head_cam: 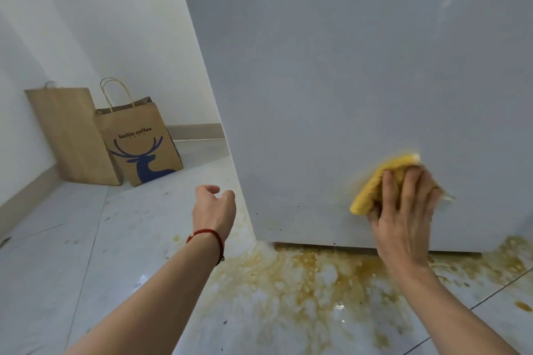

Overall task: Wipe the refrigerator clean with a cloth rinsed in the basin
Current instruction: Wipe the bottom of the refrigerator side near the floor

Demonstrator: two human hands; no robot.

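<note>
The refrigerator (pixel 346 81) fills the right of the view as a pale grey-white panel that reaches almost to the floor. My right hand (pixel 403 204) presses a yellow cloth (pixel 375 184) flat against its lower part, fingers spread over the cloth. The cloth looks blurred. My left hand (pixel 213 207) hovers in the air by the refrigerator's near corner, fingers loosely curled and holding nothing, with a red cord round the wrist. Small dark specks dot the panel's bottom strip. No basin is in view.
Yellow-brown liquid (pixel 302 282) is spread over the pale floor tiles below the refrigerator and out toward me. Two brown paper bags (pixel 138 147) lean in the far left corner against the white wall, one printed with a blue deer.
</note>
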